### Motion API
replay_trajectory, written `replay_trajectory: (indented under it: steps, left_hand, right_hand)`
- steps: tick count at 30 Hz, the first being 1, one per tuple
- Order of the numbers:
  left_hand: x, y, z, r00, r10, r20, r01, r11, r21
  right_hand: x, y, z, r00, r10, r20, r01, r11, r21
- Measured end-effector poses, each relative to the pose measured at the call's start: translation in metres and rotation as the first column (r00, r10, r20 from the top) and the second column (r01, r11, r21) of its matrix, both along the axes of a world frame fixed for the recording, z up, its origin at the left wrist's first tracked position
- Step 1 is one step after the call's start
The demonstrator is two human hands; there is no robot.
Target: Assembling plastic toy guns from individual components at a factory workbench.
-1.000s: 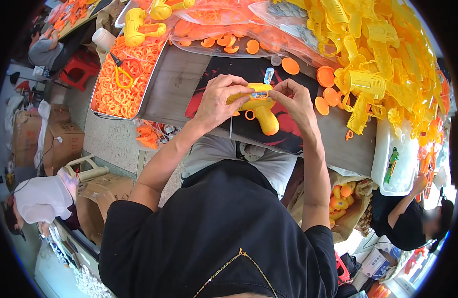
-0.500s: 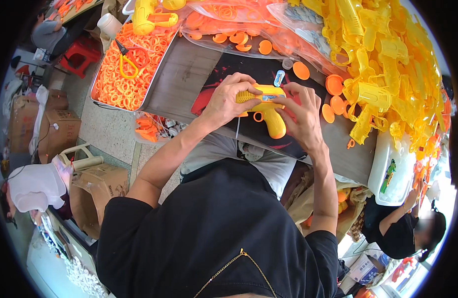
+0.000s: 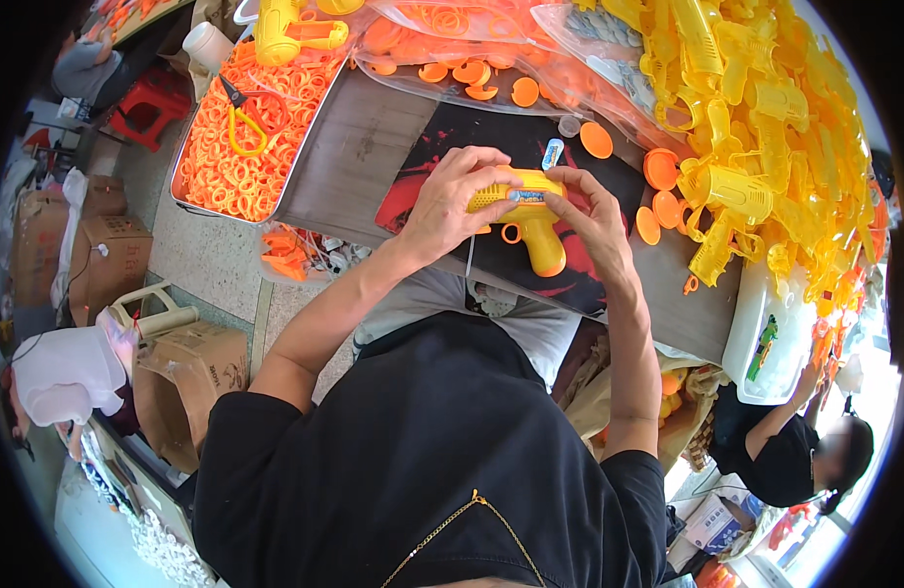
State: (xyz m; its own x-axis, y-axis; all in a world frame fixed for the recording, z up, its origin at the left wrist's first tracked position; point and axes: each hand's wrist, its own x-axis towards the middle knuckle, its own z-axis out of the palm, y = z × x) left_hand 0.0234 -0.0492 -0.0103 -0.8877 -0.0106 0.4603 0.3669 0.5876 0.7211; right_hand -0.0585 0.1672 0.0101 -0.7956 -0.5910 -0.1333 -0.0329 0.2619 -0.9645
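Note:
A yellow toy gun point(image 3: 542, 238) hangs over the black-and-red mat, its handle pointing down toward me. My left hand point(image 3: 450, 204) grips its left end, thumb in front and fingers over the top. My right hand point(image 3: 594, 218) is closed round the other end, with thumb and fingertips pinching the body. Between my two thumbs a small blue-and-white sticker point(image 3: 528, 197) lies on the gun's side. An orange ring-shaped trigger point(image 3: 512, 233) shows beside the handle. Beyond the gun, a second blue-and-white label point(image 3: 553, 153) lies on the mat point(image 3: 442, 147).
A tray of orange rings point(image 3: 266, 186) at the left holds yellow-handled scissors point(image 3: 241, 127). Orange discs point(image 3: 596, 140) lie right of the mat. Yellow gun shells point(image 3: 736, 191) pile up at the right above a white bin point(image 3: 761, 363). Another person point(image 3: 780, 446) sits at the lower right.
My right hand's fingers have come down closer round the gun, its thumb now at the sticker's right end. The sticker shows more fully along the gun's side. My left hand keeps its grip.

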Motion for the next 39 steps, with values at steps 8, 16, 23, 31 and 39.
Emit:
replay_trajectory:
  steps: [8, 16, 23, 31, 39]
  left_hand:
    - [-0.003, -0.005, -0.009, 0.971, -0.089, -0.222, 0.061, 0.990, -0.128]
    - [-0.004, -0.006, -0.010, 0.976, -0.089, -0.197, 0.062, 0.988, -0.139]
    - [-0.001, -0.004, -0.010, 0.977, -0.051, -0.206, 0.014, 0.984, -0.175]
    - [0.002, -0.004, -0.011, 0.973, -0.066, -0.219, 0.022, 0.980, -0.198]
    - [-0.003, -0.013, -0.005, 0.989, -0.106, -0.104, 0.094, 0.989, -0.116]
  right_hand:
    - [-0.001, -0.003, 0.009, 0.987, -0.076, 0.141, 0.092, 0.990, -0.111]
    - [-0.007, -0.002, 0.014, 0.983, 0.000, 0.182, 0.007, 0.999, -0.042]
    - [-0.010, -0.005, 0.014, 0.981, 0.026, 0.192, -0.023, 1.000, -0.017]
    - [-0.004, -0.009, 0.008, 0.994, -0.017, 0.109, 0.015, 1.000, 0.019]
    - [0.007, -0.005, -0.030, 0.989, 0.017, -0.147, -0.017, 1.000, 0.001]
